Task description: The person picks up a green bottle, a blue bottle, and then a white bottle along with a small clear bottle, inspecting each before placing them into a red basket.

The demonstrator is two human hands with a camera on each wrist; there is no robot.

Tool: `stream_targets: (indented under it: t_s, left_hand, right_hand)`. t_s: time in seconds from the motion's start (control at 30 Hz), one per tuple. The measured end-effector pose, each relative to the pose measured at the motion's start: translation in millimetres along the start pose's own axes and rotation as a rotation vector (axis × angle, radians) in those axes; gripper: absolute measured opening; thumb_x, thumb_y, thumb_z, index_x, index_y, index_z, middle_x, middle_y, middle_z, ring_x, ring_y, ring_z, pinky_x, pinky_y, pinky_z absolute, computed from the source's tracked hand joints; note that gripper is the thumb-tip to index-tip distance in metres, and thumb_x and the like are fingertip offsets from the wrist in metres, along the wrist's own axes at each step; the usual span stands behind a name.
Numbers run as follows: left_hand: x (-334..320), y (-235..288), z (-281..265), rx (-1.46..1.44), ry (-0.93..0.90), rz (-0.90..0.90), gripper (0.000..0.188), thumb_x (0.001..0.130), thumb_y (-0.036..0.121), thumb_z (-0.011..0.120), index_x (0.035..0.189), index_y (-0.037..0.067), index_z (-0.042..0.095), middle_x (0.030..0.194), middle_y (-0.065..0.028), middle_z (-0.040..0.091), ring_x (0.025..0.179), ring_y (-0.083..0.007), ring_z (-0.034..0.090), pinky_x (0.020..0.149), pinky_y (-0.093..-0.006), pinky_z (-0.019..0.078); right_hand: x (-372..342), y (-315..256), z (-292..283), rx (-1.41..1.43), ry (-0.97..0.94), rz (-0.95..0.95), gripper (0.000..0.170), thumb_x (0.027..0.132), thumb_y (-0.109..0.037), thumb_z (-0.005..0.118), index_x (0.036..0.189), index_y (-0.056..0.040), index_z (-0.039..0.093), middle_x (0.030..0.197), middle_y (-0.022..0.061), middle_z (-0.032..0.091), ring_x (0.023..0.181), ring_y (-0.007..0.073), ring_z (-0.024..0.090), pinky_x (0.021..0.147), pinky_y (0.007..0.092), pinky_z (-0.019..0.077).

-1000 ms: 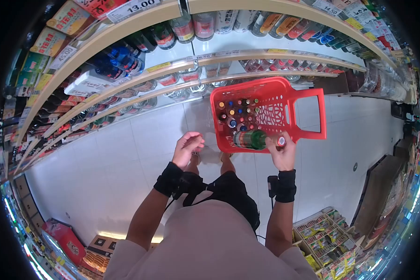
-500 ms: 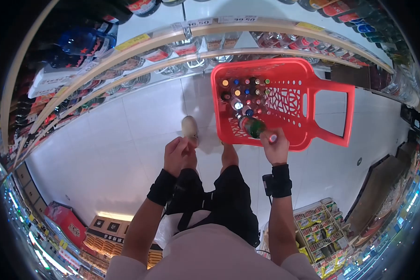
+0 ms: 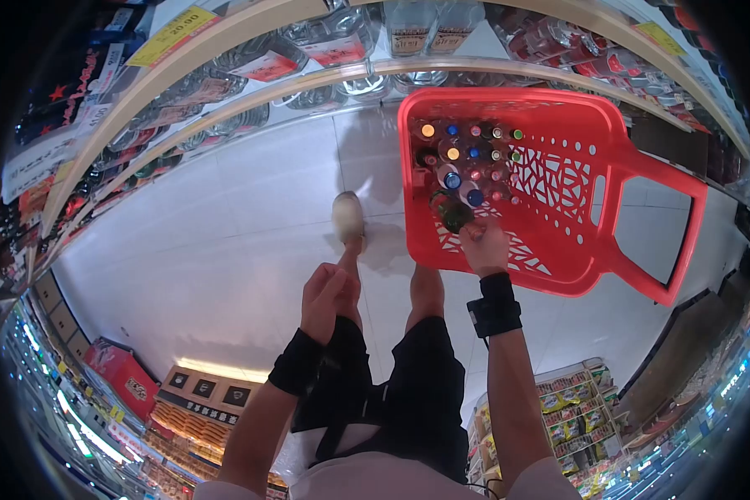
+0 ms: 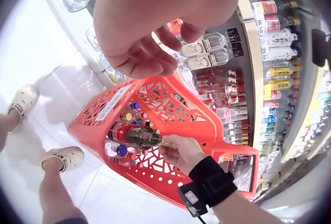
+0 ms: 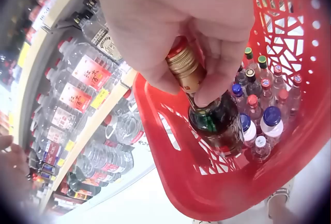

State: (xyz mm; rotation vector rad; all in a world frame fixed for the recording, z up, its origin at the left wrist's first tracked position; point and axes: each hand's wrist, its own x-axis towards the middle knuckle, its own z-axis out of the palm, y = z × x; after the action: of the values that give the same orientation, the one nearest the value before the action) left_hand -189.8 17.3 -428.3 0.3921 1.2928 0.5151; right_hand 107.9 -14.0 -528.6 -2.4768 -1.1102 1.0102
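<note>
RH (image 3: 487,250) grips btl (image 5: 214,123); tag (image 4: 260,25) prob. 16.50

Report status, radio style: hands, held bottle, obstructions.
Right hand gripping green bottle by neck. Left hand empty. Bottle tilted inside red basket. Other bottles close beside.

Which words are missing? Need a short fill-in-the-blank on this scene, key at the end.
1. The ____ grip holds the green bottle.
2. The perforated basket is coloured ____.
3. In the head view, the left grip is holding ____.
4. The other bottles in the basket stand with their caps pointing ____.

Missing words, in order: right; red; nothing; up.
</note>
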Motion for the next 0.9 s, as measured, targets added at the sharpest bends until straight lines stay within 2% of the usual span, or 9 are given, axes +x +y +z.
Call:
stream_targets:
  t_s: [0.3,0.4,0.5,0.8,0.9]
  left_hand:
    - [13.6,-23.4,-10.6,-0.067,0.052,-0.11,0.016,0.097,0.02,0.051,0.09,0.005,0.053,0.081,-0.0058,0.061,0.073,-0.0144,0.057,0.069,-0.0278,0.0471]
    - [16.4,-24.3,-11.7,-0.065,0.051,-0.109,0.016,0.098,0.02,0.051,0.09,0.006,0.053,0.081,-0.0054,0.061,0.072,-0.0137,0.057,0.07,-0.027,0.0467]
    - [20.6,-28.1,-11.5,-0.046,0.069,-0.085,0.016,0.099,0.02,0.048,0.091,0.006,0.051,0.078,-0.0067,0.059,0.07,-0.0155,0.054,0.067,-0.0284,0.0432]
    - [30.8,-40.2,-23.2,-0.067,0.087,-0.143,0.016,0.098,0.02,0.049,0.092,0.006,0.051,0.079,-0.0072,0.059,0.07,-0.0156,0.055,0.065,-0.0282,0.0435]
    - [35.4,-40.4,-25.8,-0.051,0.075,-0.173,0.016,0.098,0.02,0.049,0.092,0.006,0.052,0.08,-0.0073,0.06,0.071,-0.0156,0.055,0.066,-0.028,0.0438]
  right_hand:
    - [43.8,10.3,49.6,-0.092,-0.218,0.009,0.035,0.074,-0.023,0.07,0.1,-0.0033,0.058,0.082,0.0151,0.068,0.082,0.0347,0.067,0.075,0.0446,0.0536]
    - [57.4,24.4,75.3,-0.095,-0.158,-0.043,0.034,0.074,-0.024,0.07,0.096,-0.0027,0.057,0.074,0.0134,0.065,0.077,0.0344,0.066,0.071,0.0442,0.0518]
    - [71.6,34.2,93.3,-0.105,-0.162,-0.044,0.033,0.075,-0.023,0.069,0.097,-0.0026,0.056,0.076,0.0147,0.065,0.079,0.0353,0.065,0.072,0.0445,0.0515]
    - [112.0,39.5,140.3,-0.231,-0.231,0.136,0.037,0.077,-0.032,0.066,0.099,-0.0032,0.059,0.091,0.0206,0.067,0.09,0.0399,0.064,0.079,0.049,0.0517]
    - [129.4,56.9,165.9,-0.249,-0.264,-0.012,0.033,0.078,-0.03,0.065,0.097,-0.0037,0.061,0.093,0.0213,0.067,0.092,0.0401,0.064,0.08,0.0499,0.0511]
